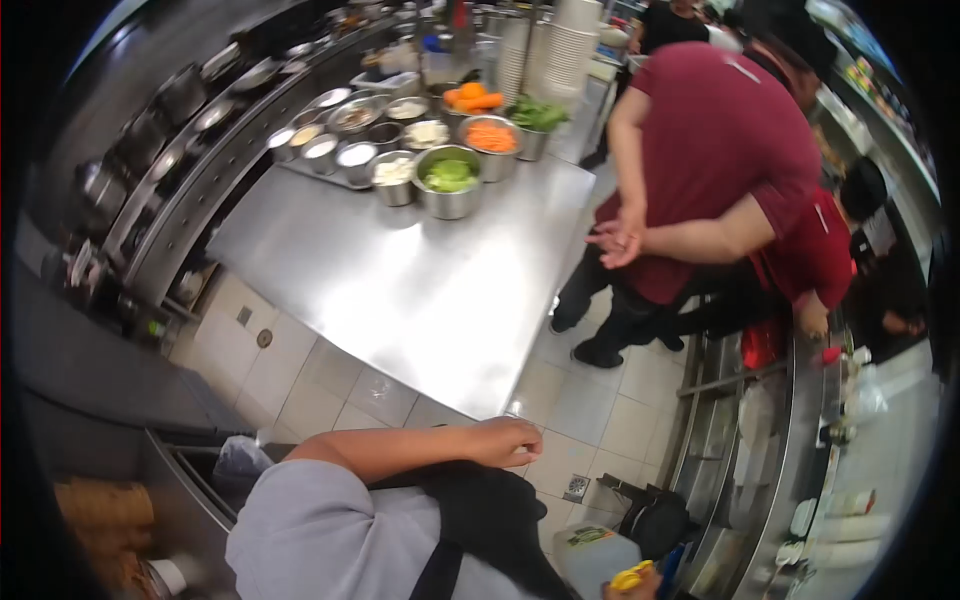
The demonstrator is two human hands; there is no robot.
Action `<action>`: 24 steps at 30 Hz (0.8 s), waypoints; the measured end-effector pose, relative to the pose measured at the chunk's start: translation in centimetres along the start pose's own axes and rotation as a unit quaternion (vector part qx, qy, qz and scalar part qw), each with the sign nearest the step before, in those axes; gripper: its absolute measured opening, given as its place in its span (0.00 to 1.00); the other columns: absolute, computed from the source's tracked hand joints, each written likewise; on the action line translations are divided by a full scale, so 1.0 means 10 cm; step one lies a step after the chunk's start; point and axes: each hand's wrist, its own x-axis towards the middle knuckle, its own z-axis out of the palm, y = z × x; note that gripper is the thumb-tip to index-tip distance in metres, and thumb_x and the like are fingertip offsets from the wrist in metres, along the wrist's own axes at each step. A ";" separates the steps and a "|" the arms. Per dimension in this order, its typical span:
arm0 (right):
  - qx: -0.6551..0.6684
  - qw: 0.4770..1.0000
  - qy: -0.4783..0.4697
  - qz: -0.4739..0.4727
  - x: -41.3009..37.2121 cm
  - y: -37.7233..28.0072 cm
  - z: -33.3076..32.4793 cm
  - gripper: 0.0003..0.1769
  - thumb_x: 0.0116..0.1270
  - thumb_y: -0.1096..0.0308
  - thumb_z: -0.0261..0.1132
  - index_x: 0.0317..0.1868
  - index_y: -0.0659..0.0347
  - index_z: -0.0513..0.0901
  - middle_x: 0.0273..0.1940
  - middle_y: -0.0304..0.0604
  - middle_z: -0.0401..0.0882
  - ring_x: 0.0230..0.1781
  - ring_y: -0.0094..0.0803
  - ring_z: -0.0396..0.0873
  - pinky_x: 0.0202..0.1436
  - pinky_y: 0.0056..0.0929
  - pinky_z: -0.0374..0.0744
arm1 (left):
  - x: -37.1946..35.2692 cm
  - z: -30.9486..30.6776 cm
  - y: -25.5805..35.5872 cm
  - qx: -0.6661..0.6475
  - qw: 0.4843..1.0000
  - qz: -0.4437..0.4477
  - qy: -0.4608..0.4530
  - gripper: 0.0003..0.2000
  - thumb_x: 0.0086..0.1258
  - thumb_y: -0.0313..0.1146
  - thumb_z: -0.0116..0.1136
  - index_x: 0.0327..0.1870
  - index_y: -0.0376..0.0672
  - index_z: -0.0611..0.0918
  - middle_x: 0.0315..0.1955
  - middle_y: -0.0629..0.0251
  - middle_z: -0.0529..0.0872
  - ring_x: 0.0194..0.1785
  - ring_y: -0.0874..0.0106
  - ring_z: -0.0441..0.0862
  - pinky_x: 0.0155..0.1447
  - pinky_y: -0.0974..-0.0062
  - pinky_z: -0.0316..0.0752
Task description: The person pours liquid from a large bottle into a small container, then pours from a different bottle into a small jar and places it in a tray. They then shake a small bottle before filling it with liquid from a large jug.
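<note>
My left arm, in a grey sleeve, bends across the black apron (485, 515). My left hand (505, 441) is closed with curled fingers, just off the near corner of the steel table (400, 290); I cannot tell what, if anything, is inside it. At the bottom edge, my right hand (640, 585) is partly cut off by the frame. Its fingers are closed at the yellow top (630, 576) of a pale translucent jug (597, 556) with a green label.
Metal bowls of lettuce (450, 175), shredded carrot (491, 137) and white pieces (393, 170) crowd the table's far end. Stacked white cups (562, 50) stand behind. A person in a maroon shirt (720, 150) leans over the right counter beside another in red (810, 250). Pans line the left shelves.
</note>
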 end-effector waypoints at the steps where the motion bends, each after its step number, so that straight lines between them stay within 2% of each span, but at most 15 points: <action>1: 0.019 0.998 0.034 -0.048 -0.06 -0.33 -0.26 0.30 0.52 0.66 0.74 0.55 0.63 0.77 0.48 0.51 0.77 0.46 0.46 0.77 0.54 0.41 0.78 | -0.12 -0.14 0.03 -0.001 1.000 -0.002 0.004 0.11 0.71 0.37 0.63 0.46 0.40 0.81 0.43 0.57 0.84 0.50 0.56 0.82 0.56 0.61 0.76; 2: 0.041 0.992 0.067 -0.096 -0.13 -0.67 -0.50 0.30 0.51 0.67 0.74 0.55 0.64 0.77 0.47 0.51 0.76 0.46 0.45 0.76 0.54 0.40 0.78 | -0.22 -0.25 0.08 -0.002 1.000 -0.003 0.016 0.11 0.71 0.37 0.63 0.46 0.40 0.81 0.43 0.57 0.84 0.50 0.56 0.82 0.56 0.61 0.76; 4: 0.003 0.988 0.096 -0.122 -0.27 -1.50 -0.97 0.30 0.51 0.67 0.73 0.55 0.65 0.77 0.47 0.52 0.75 0.47 0.46 0.76 0.55 0.40 0.77 | -0.37 -0.44 0.23 -0.003 0.997 0.056 0.058 0.15 0.70 0.40 0.65 0.50 0.40 0.80 0.48 0.56 0.82 0.55 0.55 0.79 0.60 0.61 0.74; 6: -0.034 0.949 0.133 -0.285 -0.29 -1.96 -1.20 0.31 0.55 0.64 0.74 0.59 0.66 0.76 0.51 0.56 0.76 0.53 0.51 0.75 0.61 0.45 0.75 | -0.49 -0.61 0.36 -0.004 0.996 0.052 0.073 0.17 0.70 0.41 0.66 0.52 0.40 0.80 0.50 0.56 0.82 0.56 0.55 0.79 0.61 0.61 0.73; 7: -0.033 0.946 0.134 -0.294 -0.19 -2.11 -1.18 0.31 0.55 0.64 0.74 0.59 0.66 0.76 0.51 0.56 0.76 0.53 0.51 0.75 0.61 0.45 0.75 | -0.59 -0.70 0.38 -0.013 0.996 0.049 0.078 0.18 0.69 0.42 0.66 0.53 0.41 0.79 0.52 0.56 0.81 0.58 0.55 0.78 0.63 0.61 0.72; 10: 0.011 0.877 0.195 -0.440 0.24 -2.43 -1.05 0.45 0.48 0.43 0.73 0.57 0.72 0.72 0.48 0.56 0.74 0.51 0.52 0.76 0.56 0.42 0.75 | -0.86 -0.92 0.41 0.005 0.990 0.027 0.135 0.18 0.69 0.42 0.67 0.52 0.41 0.80 0.52 0.57 0.81 0.58 0.56 0.78 0.63 0.62 0.72; 12: 0.048 0.856 0.106 -0.503 0.28 -3.19 -1.03 0.35 0.47 0.61 0.73 0.54 0.68 0.72 0.43 0.55 0.70 0.45 0.50 0.75 0.52 0.44 0.76 | -1.12 -1.04 0.35 0.048 0.982 -0.001 0.184 0.17 0.68 0.42 0.68 0.51 0.41 0.80 0.51 0.59 0.82 0.57 0.57 0.79 0.62 0.62 0.74; 13: 0.044 0.836 0.101 -0.538 0.32 -3.51 -0.98 0.34 0.46 0.62 0.73 0.53 0.67 0.73 0.42 0.54 0.70 0.43 0.50 0.75 0.49 0.44 0.76 | -1.30 -1.14 0.36 0.059 0.974 -0.016 0.217 0.17 0.68 0.41 0.69 0.50 0.41 0.81 0.50 0.59 0.82 0.55 0.58 0.80 0.58 0.63 0.76; 14: 0.041 0.815 0.095 -0.571 0.38 -3.78 -0.87 0.33 0.44 0.62 0.73 0.52 0.65 0.74 0.40 0.54 0.70 0.42 0.51 0.76 0.45 0.43 0.76 | -1.50 -1.24 0.45 0.023 0.966 -0.074 0.247 0.16 0.68 0.39 0.69 0.50 0.42 0.81 0.49 0.59 0.83 0.51 0.60 0.82 0.53 0.66 0.78; 16: 0.031 0.794 0.076 -0.602 0.48 -4.26 -0.64 0.35 0.42 0.62 0.73 0.53 0.62 0.74 0.41 0.52 0.74 0.41 0.52 0.77 0.45 0.40 0.78 | -1.96 -1.36 0.39 0.074 0.939 -0.124 0.313 0.13 0.69 0.38 0.68 0.49 0.43 0.82 0.48 0.60 0.83 0.49 0.63 0.83 0.50 0.69 0.79; 17: 0.058 0.788 0.043 -0.611 0.54 -4.46 -0.48 0.36 0.41 0.63 0.73 0.54 0.63 0.75 0.43 0.54 0.75 0.44 0.54 0.78 0.49 0.41 0.78 | -2.21 -1.42 0.31 0.118 0.924 -0.138 0.337 0.13 0.69 0.37 0.68 0.50 0.44 0.83 0.48 0.61 0.83 0.49 0.64 0.83 0.51 0.70 0.79; 18: 0.083 0.780 0.011 -0.620 0.59 -4.65 -0.30 0.37 0.40 0.64 0.73 0.55 0.65 0.76 0.45 0.56 0.76 0.46 0.55 0.78 0.53 0.43 0.77 | -2.46 -1.48 0.36 0.081 0.906 -0.187 0.371 0.13 0.69 0.37 0.68 0.49 0.43 0.83 0.47 0.62 0.84 0.50 0.65 0.83 0.53 0.70 0.78; 22: 0.026 0.751 -0.017 -0.659 0.57 -5.46 0.35 0.33 0.41 0.65 0.74 0.51 0.62 0.78 0.44 0.51 0.81 0.46 0.52 0.82 0.52 0.40 0.79 | -3.42 -1.51 0.43 0.015 0.794 -0.309 0.524 0.12 0.68 0.37 0.68 0.48 0.42 0.84 0.44 0.65 0.86 0.51 0.69 0.83 0.56 0.68 0.77; 24: 0.056 0.776 -0.043 -0.627 0.51 -5.94 0.68 0.32 0.42 0.64 0.74 0.52 0.62 0.79 0.43 0.51 0.83 0.44 0.51 0.84 0.50 0.41 0.81 | -3.92 -1.32 0.38 0.001 0.730 -0.345 0.590 0.12 0.68 0.37 0.68 0.47 0.42 0.85 0.43 0.66 0.87 0.49 0.71 0.83 0.55 0.69 0.77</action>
